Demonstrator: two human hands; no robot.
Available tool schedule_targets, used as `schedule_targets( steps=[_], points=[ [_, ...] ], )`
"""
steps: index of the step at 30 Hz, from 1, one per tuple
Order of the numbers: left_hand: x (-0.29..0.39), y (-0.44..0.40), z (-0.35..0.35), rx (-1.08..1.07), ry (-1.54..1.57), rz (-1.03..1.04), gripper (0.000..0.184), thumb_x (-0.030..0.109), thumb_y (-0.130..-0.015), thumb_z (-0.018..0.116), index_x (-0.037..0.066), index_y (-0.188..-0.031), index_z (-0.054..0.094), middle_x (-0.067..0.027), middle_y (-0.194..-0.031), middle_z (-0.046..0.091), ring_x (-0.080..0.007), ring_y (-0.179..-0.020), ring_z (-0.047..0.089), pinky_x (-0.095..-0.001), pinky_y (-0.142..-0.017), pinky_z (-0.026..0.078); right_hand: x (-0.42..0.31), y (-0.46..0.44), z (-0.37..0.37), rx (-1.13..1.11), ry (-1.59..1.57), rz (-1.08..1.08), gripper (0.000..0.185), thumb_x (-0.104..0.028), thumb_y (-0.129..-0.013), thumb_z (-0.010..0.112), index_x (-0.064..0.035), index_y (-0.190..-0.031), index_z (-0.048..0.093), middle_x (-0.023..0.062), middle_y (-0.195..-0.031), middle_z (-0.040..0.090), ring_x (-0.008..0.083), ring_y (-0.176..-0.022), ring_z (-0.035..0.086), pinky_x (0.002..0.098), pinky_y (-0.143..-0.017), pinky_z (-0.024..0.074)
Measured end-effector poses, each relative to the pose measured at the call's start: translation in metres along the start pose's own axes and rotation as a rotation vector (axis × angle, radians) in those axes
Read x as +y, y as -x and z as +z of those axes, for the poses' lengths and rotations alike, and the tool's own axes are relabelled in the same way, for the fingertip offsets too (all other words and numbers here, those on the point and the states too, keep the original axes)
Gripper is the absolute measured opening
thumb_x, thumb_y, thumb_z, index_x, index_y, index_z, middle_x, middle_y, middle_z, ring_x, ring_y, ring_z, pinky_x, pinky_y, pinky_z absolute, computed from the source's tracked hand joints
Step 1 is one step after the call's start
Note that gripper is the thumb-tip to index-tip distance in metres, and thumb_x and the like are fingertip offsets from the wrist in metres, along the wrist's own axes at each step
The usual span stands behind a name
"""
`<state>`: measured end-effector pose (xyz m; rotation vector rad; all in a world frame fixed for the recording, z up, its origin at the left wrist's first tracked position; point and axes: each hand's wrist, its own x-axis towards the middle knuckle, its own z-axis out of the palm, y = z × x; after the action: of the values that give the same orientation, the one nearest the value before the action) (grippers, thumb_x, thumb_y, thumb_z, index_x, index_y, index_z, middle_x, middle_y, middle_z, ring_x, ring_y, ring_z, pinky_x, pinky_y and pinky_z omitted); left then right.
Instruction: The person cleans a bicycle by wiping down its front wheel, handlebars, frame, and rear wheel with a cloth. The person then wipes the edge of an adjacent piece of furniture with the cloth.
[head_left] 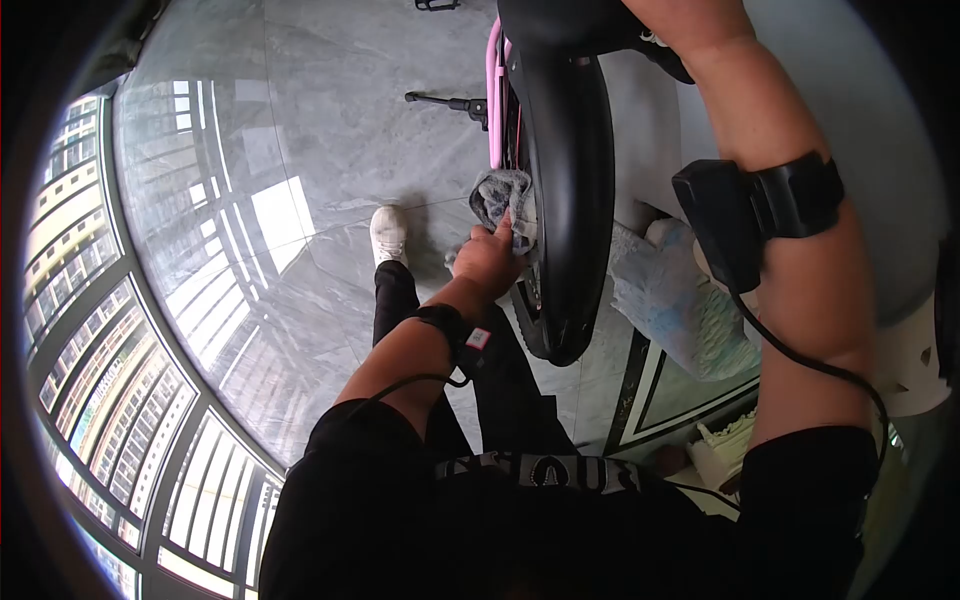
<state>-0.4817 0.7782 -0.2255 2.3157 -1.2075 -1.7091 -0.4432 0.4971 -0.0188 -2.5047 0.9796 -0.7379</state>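
Note:
A bicycle with a pink frame (494,90) and a wide black rear mudguard (573,200) stands in front of me. My left hand (490,262) is closed on a grey patterned cloth (492,193), which it presses against the bicycle's side beside the mudguard. One finger lies extended along the fabric. At the top edge, my right hand (680,18) is by the black saddle (570,25); its fingers are cut off by the frame, so their grip is hidden. The lower edge of the wheel is partly covered by the mudguard.
A kickstand (450,102) sticks out left over the grey tiled floor (330,120). Plastic bags (665,300) lie right of the wheel, near a dark-framed glass panel (690,395). Barred windows (110,370) line the left. My white shoe (389,235) is left of the bicycle.

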Motion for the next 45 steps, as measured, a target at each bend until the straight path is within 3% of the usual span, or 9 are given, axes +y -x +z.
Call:
schedule_targets(
  steps=[12,19,23,28,31,34,37,40,45],
  points=[
    [-0.053,0.046,0.006,-0.289,-0.15,0.07,0.07,0.042,-0.077,0.069,0.015,-0.136,0.045,-0.021,-0.112,0.055,-0.0369,-0.101,0.062,-0.0458,-0.085,0.051,-0.006,0.0,-0.005,0.002,0.051,0.026,0.046,-0.026,-0.081,0.06,0.0011,-0.118,0.056,0.028,-0.11,0.06,0.0411,-0.103,0.059,0.0411,-0.091,0.0468],
    [-0.015,0.02,-0.011,0.039,0.001,0.226,0.073,0.042,-0.078,0.068,0.011,-0.138,0.041,-0.0224,-0.107,0.058,-0.0407,-0.098,0.062,-0.048,-0.082,0.051,-0.001,0.001,-0.002,0.021,0.044,-0.061,0.044,-0.022,-0.081,0.062,0.0018,-0.118,0.056,0.0262,-0.111,0.061,0.0384,-0.104,0.059,0.0392,-0.093,0.0465],
    [-0.003,-0.014,0.002,-0.194,0.02,0.155,0.055,0.03,-0.082,0.061,0.01,-0.131,0.047,-0.0226,-0.11,0.062,-0.0378,-0.103,0.062,-0.0445,-0.087,0.051,-0.023,-0.001,-0.006,-0.053,-0.068,0.159,0.042,-0.019,-0.083,0.062,0.0028,-0.118,0.056,0.02,-0.106,0.063,0.0288,-0.1,0.061,0.0343,-0.089,0.0469],
    [-0.017,0.002,-0.035,-0.444,-0.102,0.157,0.043,0.032,-0.079,0.062,0.01,-0.116,0.058,-0.0189,-0.108,0.065,-0.0354,-0.104,0.063,-0.0442,-0.088,0.051,-0.004,0.001,-0.002,-0.056,-0.041,0.011,0.042,-0.013,-0.084,0.062,0.0021,-0.122,0.053,0.0181,-0.11,0.061,0.0263,-0.1,0.059,0.0341,-0.09,0.0456],
    [-0.073,0.0,-0.023,-0.346,0.109,0.24,0.043,0.036,-0.077,0.065,0.012,-0.112,0.061,-0.018,-0.105,0.066,-0.0351,-0.102,0.063,-0.0453,-0.086,0.051,-0.002,0.0,-0.003,-0.054,0.01,-0.053,0.041,-0.012,-0.084,0.062,0.0021,-0.122,0.052,0.0178,-0.111,0.06,0.0263,-0.101,0.058,0.0342,-0.091,0.0453],
    [-0.09,-0.006,-0.058,-0.086,0.304,0.084,0.048,0.034,-0.073,0.07,0.014,-0.115,0.059,-0.0199,-0.103,0.065,-0.0369,-0.099,0.063,-0.0461,-0.084,0.051,-0.008,-0.001,-0.005,-0.083,0.007,-0.012,0.042,-0.011,-0.085,0.061,0.0016,-0.124,0.051,0.0168,-0.111,0.06,0.0267,-0.102,0.058,0.0347,-0.091,0.0449],
    [-0.078,-0.031,-0.091,0.124,0.143,0.221,0.053,0.032,-0.075,0.069,0.019,-0.124,0.056,-0.0179,-0.118,0.055,-0.0368,-0.109,0.059,-0.0464,-0.088,0.05,-0.009,0.0,-0.001,-0.054,0.017,-0.047,0.041,-0.01,-0.086,0.06,0.0015,-0.124,0.051,0.0139,-0.107,0.06,0.0227,-0.098,0.058,0.0325,-0.088,0.046],
    [-0.058,-0.065,-0.1,-0.006,-0.135,0.457,0.053,0.027,-0.071,0.071,0.02,-0.121,0.058,-0.0183,-0.116,0.054,-0.0343,-0.101,0.062,-0.0425,-0.088,0.05,0.006,0.001,-0.006,-0.194,-0.197,0.267,0.044,-0.012,-0.091,0.06,-0.0069,-0.134,0.048,0.0056,-0.113,0.058,0.0103,-0.1,0.055,0.0236,-0.087,0.0458],
    [-0.04,-0.103,-0.093,-0.313,-0.23,0.489,0.05,0.02,-0.07,0.068,0.018,-0.119,0.062,-0.0141,-0.109,0.064,-0.0311,-0.104,0.063,-0.0416,-0.085,0.052,-0.009,0.003,0.002,-0.107,-0.29,0.223,0.042,-0.01,-0.087,0.061,-0.0007,-0.127,0.05,0.0094,-0.108,0.06,0.0168,-0.094,0.058,0.0287,-0.086,0.0471]
  ],
)
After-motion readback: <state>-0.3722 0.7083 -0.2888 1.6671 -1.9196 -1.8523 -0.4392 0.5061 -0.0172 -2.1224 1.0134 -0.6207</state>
